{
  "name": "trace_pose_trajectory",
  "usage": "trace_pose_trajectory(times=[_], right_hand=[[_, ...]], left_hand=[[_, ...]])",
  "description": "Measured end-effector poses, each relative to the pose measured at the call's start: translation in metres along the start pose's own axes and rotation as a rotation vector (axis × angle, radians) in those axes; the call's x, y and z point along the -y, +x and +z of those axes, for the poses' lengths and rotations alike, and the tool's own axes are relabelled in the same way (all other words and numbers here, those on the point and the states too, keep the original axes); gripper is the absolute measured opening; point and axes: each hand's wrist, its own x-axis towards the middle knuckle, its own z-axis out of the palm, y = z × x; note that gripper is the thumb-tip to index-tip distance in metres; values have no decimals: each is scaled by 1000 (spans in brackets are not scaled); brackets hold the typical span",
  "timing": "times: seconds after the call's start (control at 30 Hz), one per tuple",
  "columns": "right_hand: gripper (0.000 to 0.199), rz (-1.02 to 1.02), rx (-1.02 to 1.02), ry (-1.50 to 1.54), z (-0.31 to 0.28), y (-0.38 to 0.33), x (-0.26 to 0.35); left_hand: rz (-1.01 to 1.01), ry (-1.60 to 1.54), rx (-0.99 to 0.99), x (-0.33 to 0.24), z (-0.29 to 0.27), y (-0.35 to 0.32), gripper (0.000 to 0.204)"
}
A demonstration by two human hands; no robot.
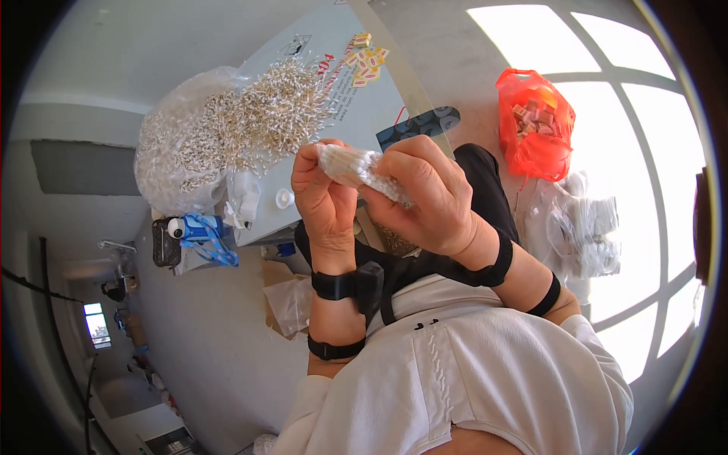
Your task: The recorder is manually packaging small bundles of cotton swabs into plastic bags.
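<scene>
Both hands are raised before the chest. The left hand and right hand pinch opposite ends of a small clear plastic packet of white pieces. Beyond lies a heap of small silvery tubes on a grey board; an orange plastic bag sits right.
</scene>
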Motion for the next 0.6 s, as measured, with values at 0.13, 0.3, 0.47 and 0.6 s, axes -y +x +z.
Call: trace_pose_trajectory(times=[0.13,0.3,0.47,0.6], right_hand=[[31,207,4,68,-1,-7,-7],[19,864,-180,565,0,-17,-20],[17,1114,-321,1008,2,-31,-38],[16,1134,-335,1129,5,-32,-40]], left_hand=[[53,59,-59,-4,5,-2,14],[104,235,-93,-2,19,-2,15],[141,337,-82,-5,43,-5,18],[199,500,-43,-5,52,-6,19]])
